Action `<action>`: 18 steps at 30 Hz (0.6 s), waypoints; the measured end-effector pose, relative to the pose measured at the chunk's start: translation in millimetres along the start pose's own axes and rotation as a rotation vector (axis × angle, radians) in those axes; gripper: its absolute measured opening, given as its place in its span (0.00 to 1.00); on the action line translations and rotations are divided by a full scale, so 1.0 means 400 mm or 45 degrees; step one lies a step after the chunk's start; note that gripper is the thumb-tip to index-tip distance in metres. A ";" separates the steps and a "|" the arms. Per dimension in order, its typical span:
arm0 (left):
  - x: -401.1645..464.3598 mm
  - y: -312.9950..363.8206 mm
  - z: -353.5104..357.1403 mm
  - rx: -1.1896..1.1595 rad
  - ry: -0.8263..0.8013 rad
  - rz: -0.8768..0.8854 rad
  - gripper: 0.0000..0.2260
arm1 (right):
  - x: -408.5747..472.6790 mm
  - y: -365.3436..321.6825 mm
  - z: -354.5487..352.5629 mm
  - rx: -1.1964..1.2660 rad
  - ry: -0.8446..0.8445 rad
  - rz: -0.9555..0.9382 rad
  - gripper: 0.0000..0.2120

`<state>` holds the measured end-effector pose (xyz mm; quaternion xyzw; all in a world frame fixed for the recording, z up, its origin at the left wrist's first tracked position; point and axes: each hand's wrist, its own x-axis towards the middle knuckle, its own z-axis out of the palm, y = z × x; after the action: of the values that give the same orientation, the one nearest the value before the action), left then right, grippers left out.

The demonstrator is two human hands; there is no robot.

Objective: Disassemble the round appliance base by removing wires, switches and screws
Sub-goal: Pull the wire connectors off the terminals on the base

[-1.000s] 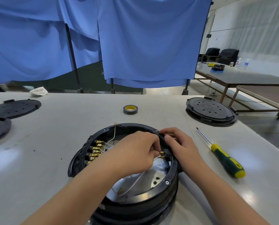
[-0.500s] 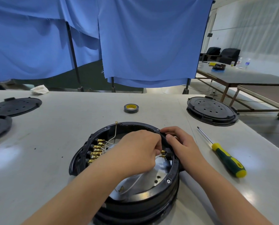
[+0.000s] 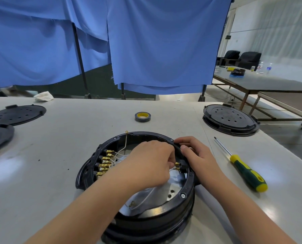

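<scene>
Since a second ago our hands have barely shifted, still working at the right inner wall of the round base point(image 3: 86, 173), which sits near us on the table point(image 3: 41, 173). Our left hand point(image 3: 150, 164) curls inside it, fingers pinching by the brass terminals point(image 3: 177, 166); what they hold we cannot tell. Our right hand point(image 3: 197, 155) grips the rim. Right lies a screwdriver point(image 3: 245, 170); far, a tape roll point(image 3: 142, 116).

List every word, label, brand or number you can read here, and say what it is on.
None can be read.
The tape roll, the screwdriver handle and the round appliance base show no legible print.
The bottles on the far table carry labels too small to read.
</scene>
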<state>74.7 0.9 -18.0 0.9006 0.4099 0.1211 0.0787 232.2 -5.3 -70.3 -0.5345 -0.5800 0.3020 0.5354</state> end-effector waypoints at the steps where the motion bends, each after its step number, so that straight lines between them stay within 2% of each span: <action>1: -0.002 -0.005 0.000 0.005 -0.034 -0.016 0.03 | 0.000 0.000 0.001 0.008 -0.002 0.005 0.13; 3: -0.006 -0.016 -0.001 0.014 -0.063 -0.023 0.04 | 0.000 0.002 0.001 0.023 -0.006 0.016 0.13; 7: -0.001 -0.027 -0.008 -0.078 0.088 0.014 0.04 | 0.001 0.002 0.000 0.009 -0.010 0.015 0.13; 10: 0.009 -0.033 -0.001 -0.139 0.100 0.021 0.04 | 0.001 0.002 -0.001 0.013 -0.009 0.012 0.13; 12: 0.013 -0.041 -0.001 -0.309 0.158 -0.018 0.03 | 0.001 0.003 0.000 0.022 -0.005 0.015 0.12; 18: 0.024 -0.055 -0.028 -1.067 0.411 -0.151 0.03 | -0.005 -0.007 0.000 0.018 0.008 0.016 0.11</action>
<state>61.9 22.9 -11.0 0.7357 0.3834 0.4106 0.3784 231.2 -7.8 -68.4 -0.5353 -0.5727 0.3078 0.5393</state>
